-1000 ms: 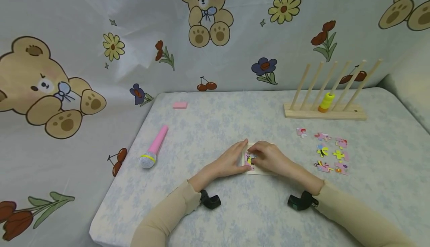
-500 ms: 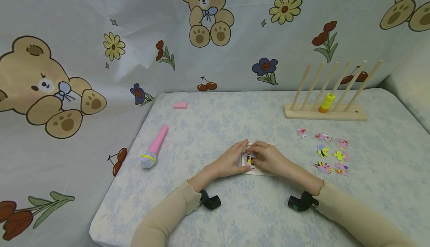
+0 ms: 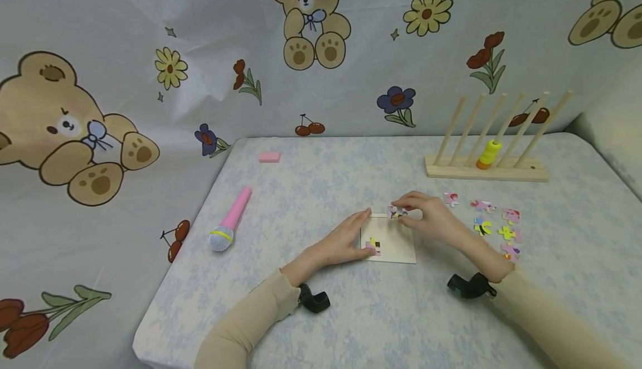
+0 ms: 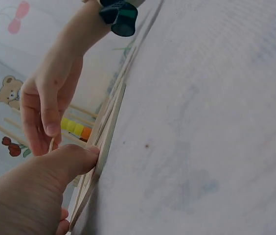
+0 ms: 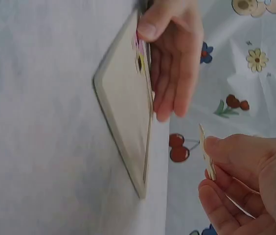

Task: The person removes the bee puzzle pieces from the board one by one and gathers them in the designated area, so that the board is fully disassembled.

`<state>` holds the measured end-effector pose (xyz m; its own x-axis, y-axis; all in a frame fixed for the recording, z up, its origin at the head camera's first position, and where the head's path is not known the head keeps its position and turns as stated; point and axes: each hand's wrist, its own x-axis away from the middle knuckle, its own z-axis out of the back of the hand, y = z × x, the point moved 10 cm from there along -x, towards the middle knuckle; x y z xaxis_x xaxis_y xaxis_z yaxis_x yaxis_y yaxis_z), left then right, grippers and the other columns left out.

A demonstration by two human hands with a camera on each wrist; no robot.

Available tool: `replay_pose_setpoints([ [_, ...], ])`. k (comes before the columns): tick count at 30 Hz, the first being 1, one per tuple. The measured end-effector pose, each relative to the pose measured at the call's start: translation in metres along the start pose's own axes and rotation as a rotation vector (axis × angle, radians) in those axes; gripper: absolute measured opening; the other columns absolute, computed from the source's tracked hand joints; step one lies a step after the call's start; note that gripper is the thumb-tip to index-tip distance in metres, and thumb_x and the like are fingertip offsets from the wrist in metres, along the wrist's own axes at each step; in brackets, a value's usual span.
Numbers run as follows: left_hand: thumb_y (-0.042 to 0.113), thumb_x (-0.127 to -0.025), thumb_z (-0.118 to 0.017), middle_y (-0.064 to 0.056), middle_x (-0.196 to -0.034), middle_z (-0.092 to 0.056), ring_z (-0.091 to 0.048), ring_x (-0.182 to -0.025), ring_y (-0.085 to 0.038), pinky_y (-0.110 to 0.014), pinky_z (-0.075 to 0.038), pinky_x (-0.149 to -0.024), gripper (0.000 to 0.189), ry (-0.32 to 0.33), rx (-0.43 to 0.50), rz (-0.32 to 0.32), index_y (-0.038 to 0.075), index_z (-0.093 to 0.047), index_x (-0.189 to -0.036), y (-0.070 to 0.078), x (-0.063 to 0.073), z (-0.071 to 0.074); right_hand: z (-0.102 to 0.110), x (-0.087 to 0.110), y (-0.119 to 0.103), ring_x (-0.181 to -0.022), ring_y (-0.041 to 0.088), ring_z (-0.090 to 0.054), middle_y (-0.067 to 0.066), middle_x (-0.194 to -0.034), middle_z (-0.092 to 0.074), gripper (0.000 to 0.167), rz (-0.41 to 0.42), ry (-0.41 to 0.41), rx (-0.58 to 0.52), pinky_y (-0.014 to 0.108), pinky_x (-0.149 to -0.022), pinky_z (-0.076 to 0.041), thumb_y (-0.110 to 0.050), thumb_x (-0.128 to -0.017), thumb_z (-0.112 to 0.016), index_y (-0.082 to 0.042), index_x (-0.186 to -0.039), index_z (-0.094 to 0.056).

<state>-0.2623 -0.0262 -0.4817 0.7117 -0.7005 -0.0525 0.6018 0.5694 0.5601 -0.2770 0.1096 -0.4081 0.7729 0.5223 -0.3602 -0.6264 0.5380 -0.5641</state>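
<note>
In the head view, my left hand (image 3: pixel 343 239) rests along the left side of a shallow puzzle tray (image 3: pixel 393 241). Its thumb presses on the rim and its other fingers lie fairly straight at the upper left corner. One pink, yellow and black jigsaw piece (image 3: pixel 373 246) lies inside the lower left corner, beside that thumb. My right hand (image 3: pixel 433 215) pinches another jigsaw piece (image 3: pixel 396 212) between thumb and fingertips, raised over the tray's far edge. The right wrist view shows this held piece (image 5: pixel 206 154) edge-on, apart from the tray (image 5: pixel 123 103).
Several loose jigsaw pieces (image 3: pixel 509 232) lie right of the tray; my right forearm covers part of that area. Behind them stands a wooden peg rack (image 3: pixel 486 173) with yellow and orange rings (image 3: pixel 489 153). A pink toy microphone (image 3: pixel 232 219) and a pink block (image 3: pixel 269 157) lie left.
My right hand has lifted a jigsaw piece out of the tray and moved up and to the right with it. The right forearm now covers a loose piece. My left hand has stayed put.
</note>
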Motion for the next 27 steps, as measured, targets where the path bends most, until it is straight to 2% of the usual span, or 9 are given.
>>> replay_pose_setpoints([
  [6,0.042,-0.089,-0.063,-0.013,-0.153,-0.019,-0.018,-0.14,-0.021,-0.034,-0.022,-0.11,0.092,0.0,-0.009,0.0,0.003,-0.008,-0.151,0.0,0.0,0.0,0.038,0.03,0.04,-0.094,0.026,-0.062,0.006,-0.107,-0.063,0.031,-0.098,0.039,0.039,0.047,-0.077,-0.051,-0.008,-0.083,-0.072,-0.004,-0.114,-0.067],
  [11,0.045,-0.088,-0.063,-0.011,-0.154,-0.019,-0.017,-0.14,-0.02,-0.036,-0.022,-0.11,0.093,-0.001,0.009,0.012,0.006,-0.007,-0.152,-0.001,0.0,-0.001,0.049,0.057,0.068,-0.096,0.031,-0.063,0.011,-0.111,-0.062,0.033,-0.227,0.014,0.046,0.046,-0.077,-0.051,-0.013,-0.085,-0.071,-0.003,-0.116,-0.066],
  [13,0.046,-0.087,-0.063,-0.011,-0.154,-0.018,-0.017,-0.14,-0.02,-0.036,-0.022,-0.11,0.095,-0.003,0.014,0.019,0.006,-0.007,-0.152,-0.001,0.0,-0.002,0.05,0.066,0.076,-0.096,0.029,-0.063,0.009,-0.111,-0.062,0.034,-0.255,-0.001,0.067,0.044,-0.077,-0.052,-0.015,-0.086,-0.071,-0.004,-0.117,-0.066],
  [17,0.05,-0.084,-0.066,-0.011,-0.154,-0.019,-0.017,-0.14,-0.02,-0.037,-0.024,-0.11,0.1,-0.005,0.015,0.034,0.006,-0.007,-0.152,-0.001,0.0,-0.003,0.055,0.075,0.084,-0.091,0.024,-0.064,0.007,-0.108,-0.063,0.033,-0.224,0.009,0.14,0.038,-0.073,-0.053,-0.015,-0.084,-0.073,-0.004,-0.115,-0.067],
  [21,0.051,-0.081,-0.069,-0.01,-0.154,-0.018,-0.017,-0.14,-0.02,-0.036,-0.023,-0.11,0.105,-0.006,0.008,0.047,0.008,-0.006,-0.152,-0.001,0.0,-0.002,0.058,0.076,0.087,-0.087,0.02,-0.062,0.005,-0.105,-0.065,0.031,-0.186,0.03,0.198,0.032,-0.07,-0.052,-0.014,-0.083,-0.074,-0.005,-0.112,-0.069],
  [27,0.051,-0.078,-0.072,-0.01,-0.154,-0.017,-0.016,-0.14,-0.02,-0.035,-0.022,-0.11,0.109,-0.02,-0.016,0.038,0.006,-0.005,-0.152,0.001,0.0,-0.003,0.059,0.075,0.088,-0.088,0.023,-0.063,0.007,-0.103,-0.065,0.032,-0.206,0.029,0.198,0.038,-0.071,-0.052,-0.016,-0.084,-0.073,-0.003,-0.112,-0.068],
])
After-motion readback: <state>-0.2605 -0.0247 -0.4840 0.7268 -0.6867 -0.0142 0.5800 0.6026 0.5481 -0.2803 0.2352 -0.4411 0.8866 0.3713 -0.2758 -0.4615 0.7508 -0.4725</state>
